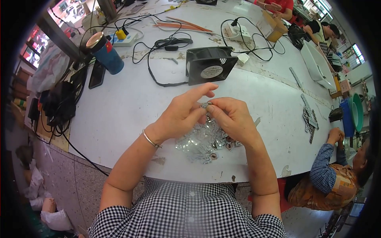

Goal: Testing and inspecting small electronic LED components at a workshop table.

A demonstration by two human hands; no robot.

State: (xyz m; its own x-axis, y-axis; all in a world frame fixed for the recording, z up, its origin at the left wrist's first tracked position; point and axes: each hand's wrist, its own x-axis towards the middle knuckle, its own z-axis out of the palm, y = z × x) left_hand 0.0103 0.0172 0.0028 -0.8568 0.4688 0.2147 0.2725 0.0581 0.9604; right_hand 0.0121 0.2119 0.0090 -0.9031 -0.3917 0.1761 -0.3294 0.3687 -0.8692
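Over the middle of the table, my left hand (180, 114) and my right hand (236, 119) meet around a small silvery metal piece (204, 105). My right thumb and forefinger pinch it. The left thumb and bent fingers close on its other side, while the left forefinger sticks out above. Its exact kind is too small to make out. Right below both hands lies a loose pile of small clear and silvery parts (194, 144), with several round brownish discs among them. My fingers hide part of the pile.
A black box fan (210, 65) stands just beyond my hands. To the left are a blue tumbler (105, 53), a phone (97, 74) and tangled black cables (59, 103). Metal strips (308, 119) lie at the right, near a seated co-worker (333, 174). A white bin (317, 65) stands far right.
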